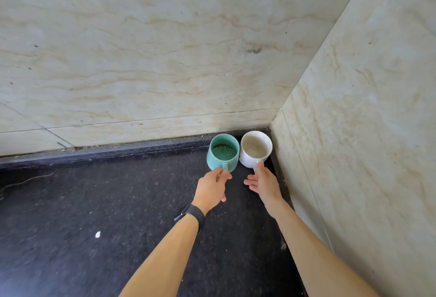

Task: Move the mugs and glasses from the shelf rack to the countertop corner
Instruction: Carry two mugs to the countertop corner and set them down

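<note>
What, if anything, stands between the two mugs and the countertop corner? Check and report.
Nothing visible does. The white mug already sits in the corner of the dark countertop, close to both walls, and the teal mug stands right beside it on its left. The left hand is on the teal mug's handle, the right hand at the white mug's.

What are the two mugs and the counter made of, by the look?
Teal mug: likely glazed ceramic, with an opaque, smooth, thick wall and a speckled dark residue inside. White mug: also looks like glazed ceramic, thick-rimmed, with a stained, dull interior. Countertop: dark speckled stone, probably polished granite, with a faint sheen. Walls: veined beige marble-look slabs or tiles; which, I cannot tell.
</note>
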